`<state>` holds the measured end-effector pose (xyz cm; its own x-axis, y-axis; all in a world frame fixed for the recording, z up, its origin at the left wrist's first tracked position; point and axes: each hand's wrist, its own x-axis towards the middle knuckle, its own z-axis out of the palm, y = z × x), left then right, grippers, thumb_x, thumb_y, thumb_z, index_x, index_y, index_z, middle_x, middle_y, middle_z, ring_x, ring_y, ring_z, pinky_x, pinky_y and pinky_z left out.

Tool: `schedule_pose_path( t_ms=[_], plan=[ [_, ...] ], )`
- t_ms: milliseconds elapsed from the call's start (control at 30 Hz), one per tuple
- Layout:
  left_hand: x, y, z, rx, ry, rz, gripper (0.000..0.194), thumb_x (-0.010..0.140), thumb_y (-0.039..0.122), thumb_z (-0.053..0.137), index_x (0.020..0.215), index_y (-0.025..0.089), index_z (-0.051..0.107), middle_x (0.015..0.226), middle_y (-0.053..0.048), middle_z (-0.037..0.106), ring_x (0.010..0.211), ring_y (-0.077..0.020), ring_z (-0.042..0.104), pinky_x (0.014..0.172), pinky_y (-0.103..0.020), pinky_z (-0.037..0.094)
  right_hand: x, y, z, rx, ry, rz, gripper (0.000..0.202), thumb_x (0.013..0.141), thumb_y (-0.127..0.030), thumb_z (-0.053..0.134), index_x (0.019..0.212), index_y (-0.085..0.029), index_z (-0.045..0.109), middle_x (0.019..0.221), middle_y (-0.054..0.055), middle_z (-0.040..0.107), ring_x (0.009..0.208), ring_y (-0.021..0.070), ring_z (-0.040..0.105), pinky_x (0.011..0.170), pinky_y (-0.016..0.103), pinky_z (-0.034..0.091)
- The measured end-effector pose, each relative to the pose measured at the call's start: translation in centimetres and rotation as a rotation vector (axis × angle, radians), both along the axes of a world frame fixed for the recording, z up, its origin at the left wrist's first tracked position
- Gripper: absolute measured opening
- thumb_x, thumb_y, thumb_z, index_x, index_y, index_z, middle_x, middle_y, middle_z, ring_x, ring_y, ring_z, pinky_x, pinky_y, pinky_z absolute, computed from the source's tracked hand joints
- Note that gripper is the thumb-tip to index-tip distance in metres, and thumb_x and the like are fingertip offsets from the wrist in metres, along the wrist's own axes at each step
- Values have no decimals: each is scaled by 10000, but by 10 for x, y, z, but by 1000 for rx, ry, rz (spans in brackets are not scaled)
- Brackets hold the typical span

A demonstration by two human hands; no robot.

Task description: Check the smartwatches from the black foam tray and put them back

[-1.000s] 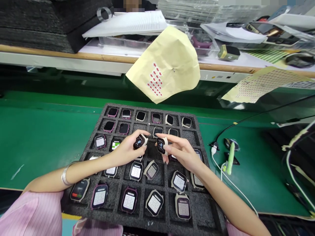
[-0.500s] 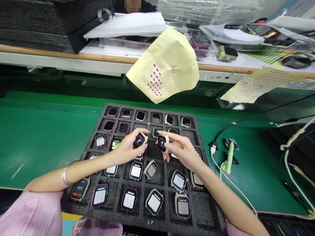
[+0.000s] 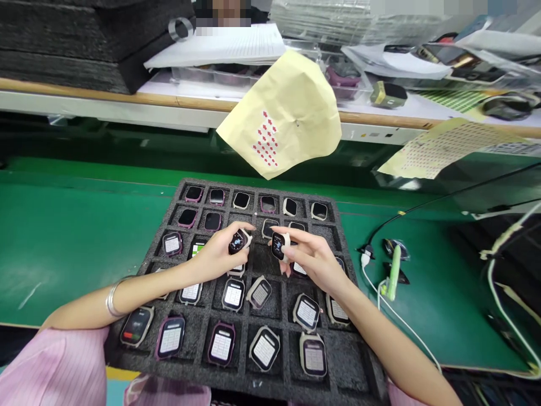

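My left hand [image 3: 220, 251] grips a light-framed smartwatch case [image 3: 238, 242] by its edges, its dark screen lit with a watch face. A second such smartwatch case [image 3: 278, 246] is pinched in my right hand [image 3: 310, 254], its screen lit in the same way. Both are held a little above a black foam tray [image 3: 198, 361], apart from each other. Strapless watch cases in purple and light frames lie in the tray's compartments, such as a purple one [image 3: 221, 343] and a light one [image 3: 265, 348]. Several show white lists; those in the far rows are dark.
Yellow sticker sheets [image 3: 291, 113] with red arrows hang from the shelf edge [image 3: 177, 102] beyond the tray. Black foam blocks [image 3: 63, 45] are stacked on the shelf. On the green table [image 3: 63, 225], a white cable [image 3: 406, 321] and a light green stick [image 3: 394, 273] lie right of the tray.
Both hands keep hold of their watch cases in nearly the same place. The left one has tilted and shifted very slightly left.
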<state>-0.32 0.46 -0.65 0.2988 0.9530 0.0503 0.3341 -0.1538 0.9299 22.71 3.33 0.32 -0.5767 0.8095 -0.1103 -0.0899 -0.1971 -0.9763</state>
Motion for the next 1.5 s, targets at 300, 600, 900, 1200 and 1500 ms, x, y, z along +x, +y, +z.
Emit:
schedule_pose_path(
  t_ms=[300,600,900,1200,1500],
  plan=[
    [-1,0,1,30,-21,4,334,833,173,527,1166,175,496,1074,-52,611,963,-184,583,872,-289,447,1,0,0,9,-6,-9,430,863,-240,681,1278,-170,591,636,21,668,546,138,617,506,238,513],
    [-1,-3,5,38,-44,-24,327,859,185,533,1182,186,479,1065,-44,602,957,-177,579,878,-288,446,2,-3,4,10,24,15,418,861,-240,681,1264,-167,603,636,27,677,533,146,627,514,252,523],
    [4,2,-5,-243,-281,56,538,789,234,645,1280,182,431,1013,-49,591,823,-175,608,698,-289,513,-5,-1,6,-119,70,59,388,889,-272,620,1257,-167,558,905,77,669,656,185,676,521,265,531],
    [10,1,5,-513,-659,67,431,747,115,574,1171,165,518,942,-65,676,909,-210,648,773,-369,566,-4,0,-1,-126,36,1,468,860,-208,611,1310,-156,491,964,101,689,640,212,703,457,257,526],
    [8,1,1,-479,-616,12,451,744,120,590,1185,180,516,929,-39,659,850,-182,652,786,-382,580,-3,-2,-1,-62,23,-29,491,862,-214,622,1334,-161,497,1004,126,710,634,215,710,449,260,527]
  ],
)
